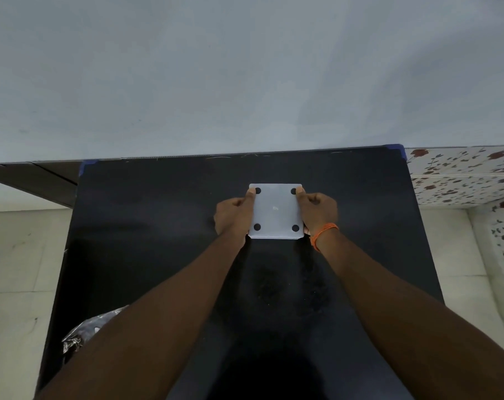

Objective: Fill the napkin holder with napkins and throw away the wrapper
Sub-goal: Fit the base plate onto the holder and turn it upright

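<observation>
A square white napkin holder [276, 211] lies upside down on the black table [158, 226], its flat underside up with a dark round foot at each corner. My left hand [235, 215] grips its left edge, thumb on the far left corner. My right hand [317, 210], with an orange thread band at the wrist, grips its right edge the same way. No napkins show. A crinkled, dark, shiny wrapper [85, 333] pokes out at the table's near left edge, partly hidden behind my left forearm.
The table's far edge meets a pale grey wall [245, 82], with blue tape on both far corners. Light floor tiles lie to the left and right. A flower-patterned tiled ledge [461, 174] stands at the right.
</observation>
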